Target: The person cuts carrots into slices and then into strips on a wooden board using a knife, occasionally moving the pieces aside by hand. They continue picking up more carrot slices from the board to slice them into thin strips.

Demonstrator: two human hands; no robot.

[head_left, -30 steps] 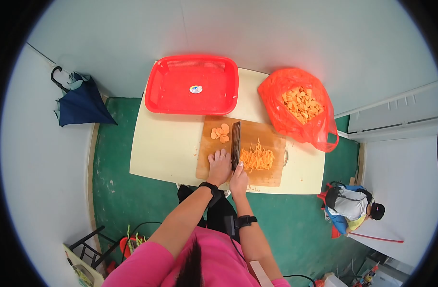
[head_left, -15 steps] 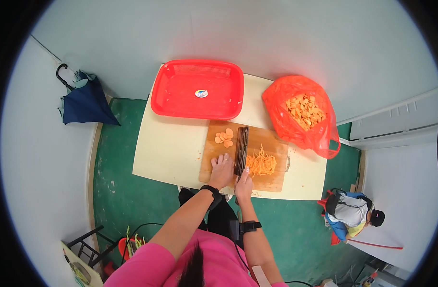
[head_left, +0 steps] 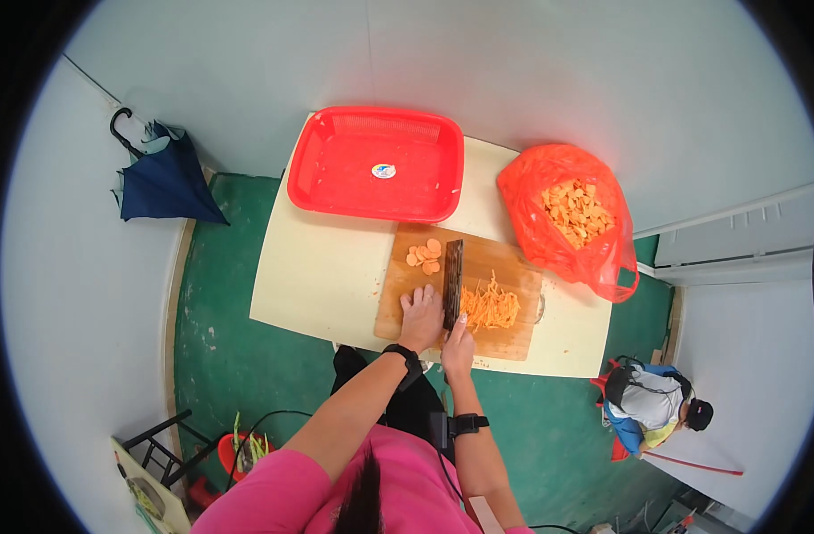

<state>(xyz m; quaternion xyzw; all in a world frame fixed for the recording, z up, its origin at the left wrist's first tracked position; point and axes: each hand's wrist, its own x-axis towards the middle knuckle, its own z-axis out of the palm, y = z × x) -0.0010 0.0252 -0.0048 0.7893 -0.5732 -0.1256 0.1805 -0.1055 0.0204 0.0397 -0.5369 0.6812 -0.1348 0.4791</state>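
On the wooden cutting board (head_left: 391, 298), my right hand (head_left: 458, 349) grips the handle of a cleaver (head_left: 453, 283). Its dark, wide blade stands across the board. Just left of the blade, my left hand (head_left: 422, 318) presses down with curled fingers; whatever lies under them is hidden. Beyond its fingertips sits a small group of round orange slices (head_left: 425, 255), which look like carrot. Right of the blade lies a heap of thin orange shreds (head_left: 491, 305).
A red plastic basket (head_left: 376, 210) stands at the table's back left. At the back right, a red plastic bag (head_left: 530, 182) holds orange pieces (head_left: 578, 212). A blue umbrella (head_left: 169, 182) hangs by the left wall. Another person (head_left: 649, 396) is at the lower right.
The view has shifted a little, so the table and its things appear slightly farther right. My hands and the cleaver keep nearly the same place on the board.
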